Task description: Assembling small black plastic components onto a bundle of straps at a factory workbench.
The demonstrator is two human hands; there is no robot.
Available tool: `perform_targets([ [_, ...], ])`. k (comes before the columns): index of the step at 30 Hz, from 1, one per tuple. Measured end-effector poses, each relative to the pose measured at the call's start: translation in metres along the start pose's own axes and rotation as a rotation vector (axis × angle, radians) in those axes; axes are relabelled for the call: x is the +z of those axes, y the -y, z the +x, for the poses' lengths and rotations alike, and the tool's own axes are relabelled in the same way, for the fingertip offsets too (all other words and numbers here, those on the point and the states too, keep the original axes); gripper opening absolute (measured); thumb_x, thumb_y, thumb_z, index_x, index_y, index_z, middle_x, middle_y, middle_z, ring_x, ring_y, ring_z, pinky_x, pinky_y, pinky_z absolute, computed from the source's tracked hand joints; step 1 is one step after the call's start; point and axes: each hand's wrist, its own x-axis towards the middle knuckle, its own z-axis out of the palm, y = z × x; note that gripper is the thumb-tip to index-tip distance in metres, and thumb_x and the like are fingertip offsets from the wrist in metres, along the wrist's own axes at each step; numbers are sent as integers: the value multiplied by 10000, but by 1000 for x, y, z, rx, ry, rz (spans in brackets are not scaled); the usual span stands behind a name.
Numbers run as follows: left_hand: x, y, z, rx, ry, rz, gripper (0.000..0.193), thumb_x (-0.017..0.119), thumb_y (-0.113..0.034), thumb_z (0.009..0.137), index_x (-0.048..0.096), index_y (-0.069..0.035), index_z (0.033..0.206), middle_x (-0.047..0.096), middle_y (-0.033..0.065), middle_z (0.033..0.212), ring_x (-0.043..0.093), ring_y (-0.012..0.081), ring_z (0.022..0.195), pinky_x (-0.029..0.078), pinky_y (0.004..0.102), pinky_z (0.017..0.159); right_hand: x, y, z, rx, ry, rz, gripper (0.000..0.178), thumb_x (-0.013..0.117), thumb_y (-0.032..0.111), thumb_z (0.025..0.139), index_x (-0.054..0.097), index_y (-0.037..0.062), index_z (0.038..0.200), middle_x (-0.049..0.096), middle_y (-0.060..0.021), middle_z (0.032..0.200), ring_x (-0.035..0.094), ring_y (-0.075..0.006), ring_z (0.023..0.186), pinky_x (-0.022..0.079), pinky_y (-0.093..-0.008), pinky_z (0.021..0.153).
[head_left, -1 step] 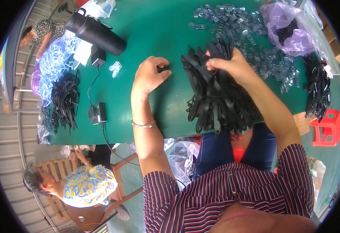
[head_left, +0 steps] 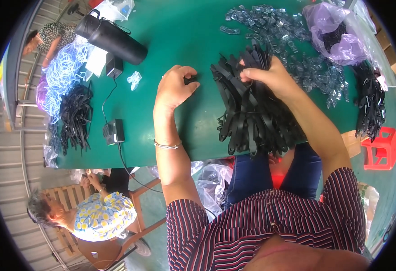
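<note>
Right hand (head_left: 270,77) pinches black strap bundle (head_left: 257,106), fingers closed, prob so straps don't splay. Left hand (head_left: 175,86) left of bundle, fingers half-curled, can't tell if empty.

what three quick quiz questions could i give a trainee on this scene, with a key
1. Multiple choice: what has its fingers closed on the bundle of black straps?
a) left hand
b) right hand
c) neither

2. True or false: the clear plastic pieces lie to the right of the black bottle.

3. Short answer: what circles the person's left forearm?

Key:
1. b
2. True
3. A silver-coloured bangle
</note>
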Motion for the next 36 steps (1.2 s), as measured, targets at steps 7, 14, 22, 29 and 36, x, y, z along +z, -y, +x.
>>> perform_targets([
  [7,14,5,2,15,-57,159,192,668,-53,654,633,-51,842,594,104,781,590,240,697,461,318,624,0,2,-1,0,16,-11,297,652,80,718,553,-42,969,601,-110,797,602,-174,723,481,-281,705],
  [14,16,-11,4,-17,-35,48,145,635,-78,682,643,-70,827,617,107,789,600,281,762,463,371,671,0,4,-2,-10,34,-34,288,650,79,716,553,-38,960,603,-113,792,589,-162,712,471,-274,695],
  [22,17,-8,5,21,-73,-37,188,648,-34,696,641,-30,884,644,117,793,628,229,705,487,311,657,3,4,-2,10,22,-59,278,646,66,717,550,-37,956,595,-105,781,573,-152,692,464,-263,676],
  [29,21,-23,7,-255,158,-1144,246,640,-103,800,586,25,1003,645,98,853,561,100,611,465,192,536,3,-5,-1,-63,5,-72,232,675,102,696,582,-17,873,591,-56,732,564,-117,662,449,-252,640],
  [36,32,-29,8,-297,314,-1486,231,633,-79,801,585,53,984,645,134,840,601,134,629,509,214,557,7,-3,-6,-187,-16,-192,199,673,81,701,588,-9,857,582,-13,772,533,-82,716,429,-239,662],
])
